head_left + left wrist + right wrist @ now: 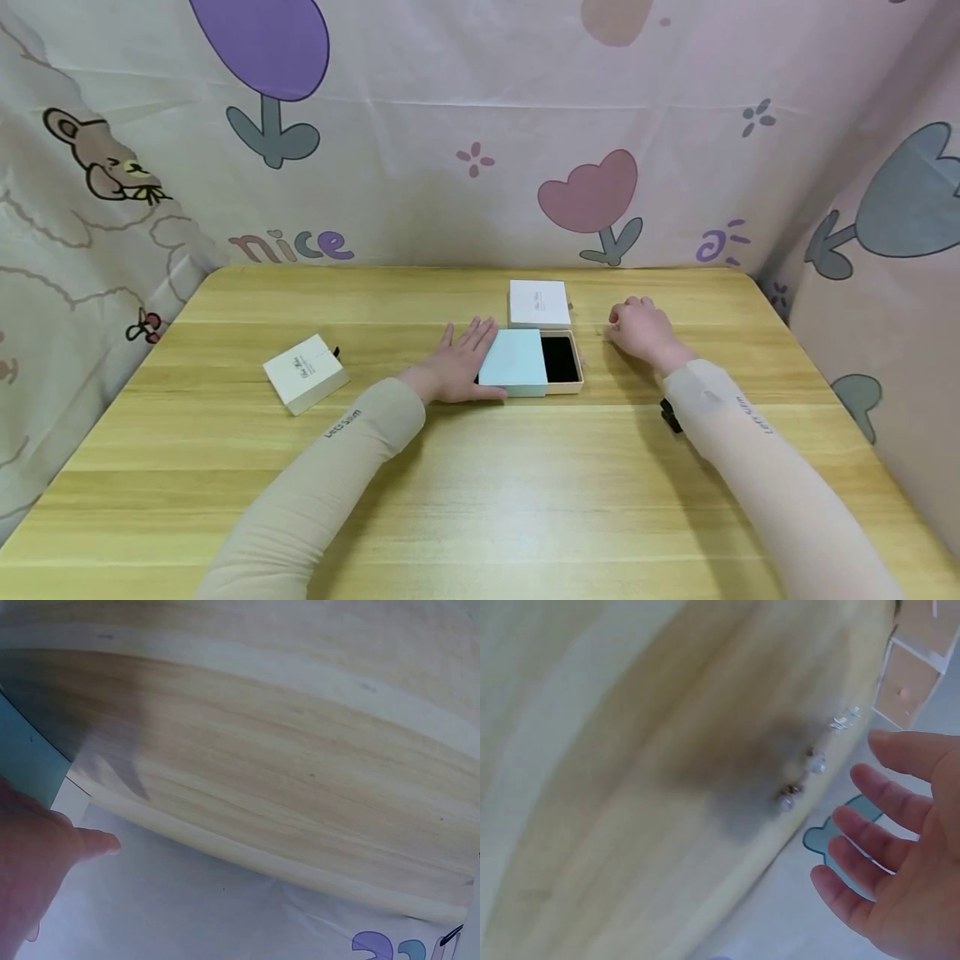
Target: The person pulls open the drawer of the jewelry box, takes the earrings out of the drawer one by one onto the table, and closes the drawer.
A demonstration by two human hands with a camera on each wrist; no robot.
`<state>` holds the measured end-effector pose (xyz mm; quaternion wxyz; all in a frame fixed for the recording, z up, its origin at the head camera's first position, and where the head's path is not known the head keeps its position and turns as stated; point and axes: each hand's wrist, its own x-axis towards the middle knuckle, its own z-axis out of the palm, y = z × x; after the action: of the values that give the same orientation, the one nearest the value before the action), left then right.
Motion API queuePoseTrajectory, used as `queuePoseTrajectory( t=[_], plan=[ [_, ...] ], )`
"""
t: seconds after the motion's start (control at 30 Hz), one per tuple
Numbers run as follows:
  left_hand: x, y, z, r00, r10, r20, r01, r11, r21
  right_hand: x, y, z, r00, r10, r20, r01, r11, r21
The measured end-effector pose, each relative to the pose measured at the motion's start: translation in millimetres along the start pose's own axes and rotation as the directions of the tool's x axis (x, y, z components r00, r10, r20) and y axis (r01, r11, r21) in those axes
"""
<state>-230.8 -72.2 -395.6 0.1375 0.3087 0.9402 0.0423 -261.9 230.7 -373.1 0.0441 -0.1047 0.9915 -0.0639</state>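
Spreading straight fingers, the left hand [455, 369] is touching a partly open blue box [513, 358]; the right hand [645, 332] is bending loose fingers near shiny little bits [817, 763]. The blue box and two white boxes [539, 302] are sitting on the yellow wooden bench [525, 492], and flowery cloth [405, 175] is hanging behind and at both sides.

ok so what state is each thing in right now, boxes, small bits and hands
blue box: part open, drawer partway out to the right
back white box: looks shut
left white box: looks shut, sitting at an angle
small shiny pieces: loose on the table
left hand: fingers spread, touching the blue box
right hand: fingers loosely bent, apparently holding nothing
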Motion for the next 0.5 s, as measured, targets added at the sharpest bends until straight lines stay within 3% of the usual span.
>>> queuePoseTrajectory(
  t=[0.17,0.33,0.5],
  plan=[
    [-2.5,-1.0,0.4,1.0,0.014,-0.003,-0.014,1.0,-0.012,-4,-2,-9,0.993,-0.104,0.057,0.096,0.986,0.133],
    [-5.7,0.3,0.1,1.0,0.028,-0.004,-0.028,0.999,-0.015,-14,-6,-13,0.957,-0.259,0.131,0.209,0.928,0.308],
    [-7.7,1.3,-2.1,0.999,0.032,-0.01,-0.033,0.999,-0.029,-26,-19,-13,0.919,-0.318,0.233,0.232,0.914,0.333]
  ],
)
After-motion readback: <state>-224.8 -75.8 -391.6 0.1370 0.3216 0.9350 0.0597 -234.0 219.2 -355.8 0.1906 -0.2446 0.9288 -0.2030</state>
